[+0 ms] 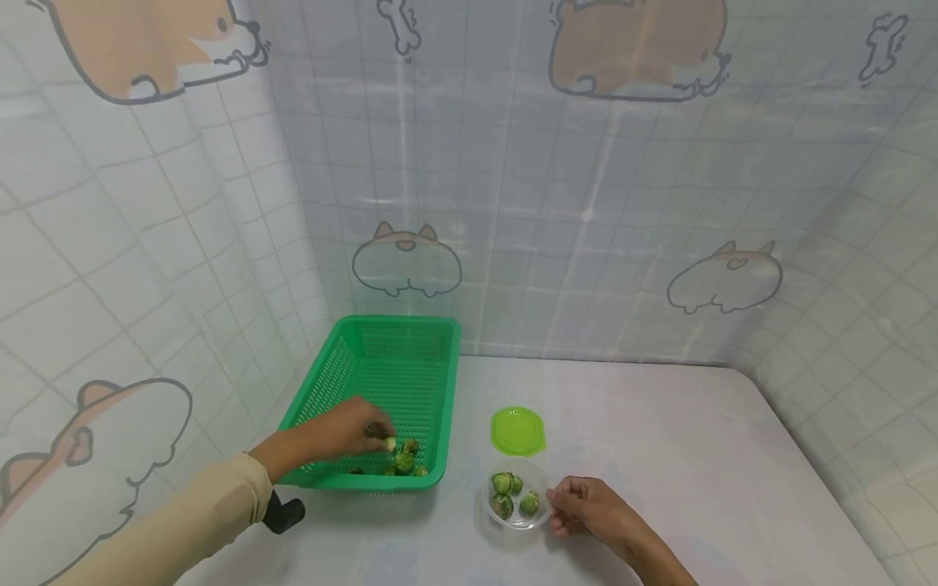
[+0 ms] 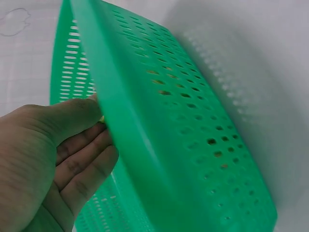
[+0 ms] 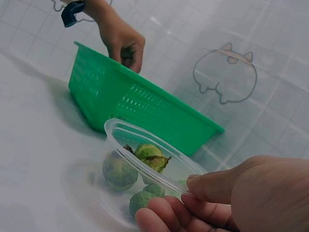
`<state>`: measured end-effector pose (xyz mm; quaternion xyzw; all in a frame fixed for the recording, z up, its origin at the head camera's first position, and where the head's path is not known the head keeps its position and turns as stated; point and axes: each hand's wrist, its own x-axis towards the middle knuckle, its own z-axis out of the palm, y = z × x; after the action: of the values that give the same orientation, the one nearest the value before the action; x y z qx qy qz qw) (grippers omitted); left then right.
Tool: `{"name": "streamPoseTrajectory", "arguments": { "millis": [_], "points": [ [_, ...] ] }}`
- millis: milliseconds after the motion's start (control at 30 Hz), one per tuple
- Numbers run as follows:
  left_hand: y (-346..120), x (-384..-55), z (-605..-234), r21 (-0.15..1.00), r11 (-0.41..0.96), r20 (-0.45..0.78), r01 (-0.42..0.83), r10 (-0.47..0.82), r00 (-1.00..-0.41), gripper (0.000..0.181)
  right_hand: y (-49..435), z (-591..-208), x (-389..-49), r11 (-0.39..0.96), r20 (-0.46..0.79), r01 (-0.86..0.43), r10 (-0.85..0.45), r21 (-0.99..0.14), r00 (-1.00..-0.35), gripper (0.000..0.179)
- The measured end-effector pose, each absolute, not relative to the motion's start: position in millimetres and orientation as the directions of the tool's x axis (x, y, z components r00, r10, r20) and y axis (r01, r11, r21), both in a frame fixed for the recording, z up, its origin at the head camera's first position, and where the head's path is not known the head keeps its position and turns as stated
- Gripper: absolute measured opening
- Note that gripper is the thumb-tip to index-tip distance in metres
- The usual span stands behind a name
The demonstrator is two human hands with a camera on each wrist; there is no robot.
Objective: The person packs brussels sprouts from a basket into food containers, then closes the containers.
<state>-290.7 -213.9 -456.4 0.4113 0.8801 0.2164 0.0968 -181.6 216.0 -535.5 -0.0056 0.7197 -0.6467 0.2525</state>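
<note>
Left hand: the left hand (image 1: 333,431) is reached into the near end of the green basket (image 1: 381,358), fingers curled, and a pale sprout (image 1: 389,443) is pinched at the fingertips in the head view; in the left wrist view the pinched thing is hidden behind the basket's rim.

Loose sprouts: a small cluster of sprouts in the basket (image 1: 407,460) is seen at the basket's near right corner, just beyond and to the right of the left fingertips, touching or nearly so.

Right hand: the right hand (image 1: 586,505) is set at the right side of the clear container (image 1: 489,498), and the rim is pinched between thumb and curled fingers (image 3: 164,212), as the right wrist view shows plainly.

Container: it is stood near the desk's front edge, just right of the basket's near right corner, with sprouts in the container (image 1: 513,492) lying in it.

Key relation: the container lies to the right of the left hand, across the basket's right wall; that wall stands between the fingers and the container. The right hand is the nearer one to the container, the left the nearer to the basket.

Other things: a green lid (image 1: 517,430) is laid flat on the desk just behind the container, apart from it. A patterned curtain (image 1: 586,163) is hung along the back and side edges.
</note>
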Motion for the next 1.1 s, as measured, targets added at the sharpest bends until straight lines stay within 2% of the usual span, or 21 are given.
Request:
{"name": "streamPoseTrajectory", "arguments": {
  "millis": [433, 767, 933, 1100],
  "points": [
    [-195, -281, -443, 0.489, 0.565, 0.029, 0.664, 0.751, -0.66, 0.017, 216, -534, -180, 0.176, -0.364, 0.323, -0.321, -0.93, -0.874, 0.028],
    [-178, -273, -437, 0.527, 0.537, 0.039, 0.659, 0.759, -0.65, 0.018, 216, -533, -180, 0.162, -0.36, 0.324, -0.331, -0.932, -0.872, 0.029],
    [-165, -268, -433, 0.539, 0.514, 0.049, 0.667, 0.772, -0.634, 0.023, 217, -533, -180, 0.162, -0.365, 0.328, -0.331, -0.931, -0.87, 0.029],
    [-149, -263, -429, 0.56, 0.488, 0.049, 0.669, 0.787, -0.615, 0.02, 217, -532, -180, 0.165, -0.365, 0.327, -0.33, -0.93, -0.871, 0.029]
  ]
}}
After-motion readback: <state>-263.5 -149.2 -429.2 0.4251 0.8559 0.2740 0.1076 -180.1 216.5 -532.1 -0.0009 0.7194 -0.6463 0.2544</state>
